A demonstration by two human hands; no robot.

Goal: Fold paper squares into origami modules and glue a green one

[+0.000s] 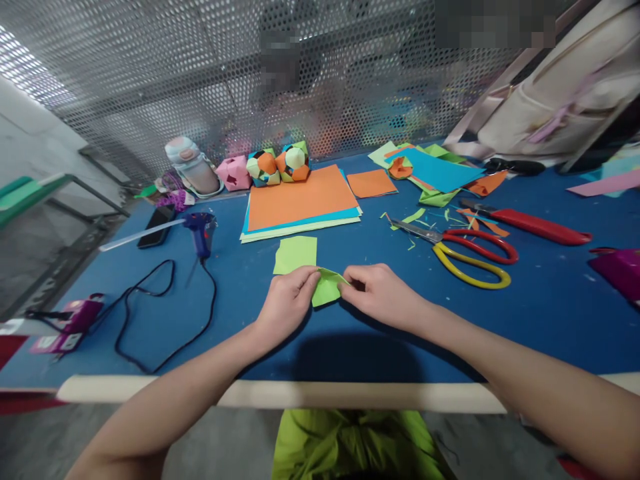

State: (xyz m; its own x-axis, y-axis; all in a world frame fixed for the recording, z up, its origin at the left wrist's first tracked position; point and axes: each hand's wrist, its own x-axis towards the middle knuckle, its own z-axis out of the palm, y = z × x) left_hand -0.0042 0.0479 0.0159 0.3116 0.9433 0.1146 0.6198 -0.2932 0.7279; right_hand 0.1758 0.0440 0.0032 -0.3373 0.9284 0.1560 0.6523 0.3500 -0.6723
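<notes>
Between my two hands is a small piece of light green paper (327, 288), slightly bent along its top edge. My left hand (287, 298) pinches its left side with thumb and fingers. On the right edge, my right hand (375, 288) grips it the same way, the fingers curled. Another light green paper square (297, 255) lies flat on the table just beyond my left hand. Behind it is a stack of coloured sheets with an orange sheet (303, 199) on top.
Scissors (443, 238) with red and yellow handles lie right, near a red-handled cutter (543, 225) and paper scraps (440, 167). A blue glue gun (200, 230) with its cord (213, 313) is left. Folded paper balls (277, 165) and a bottle (193, 167) stand at the back.
</notes>
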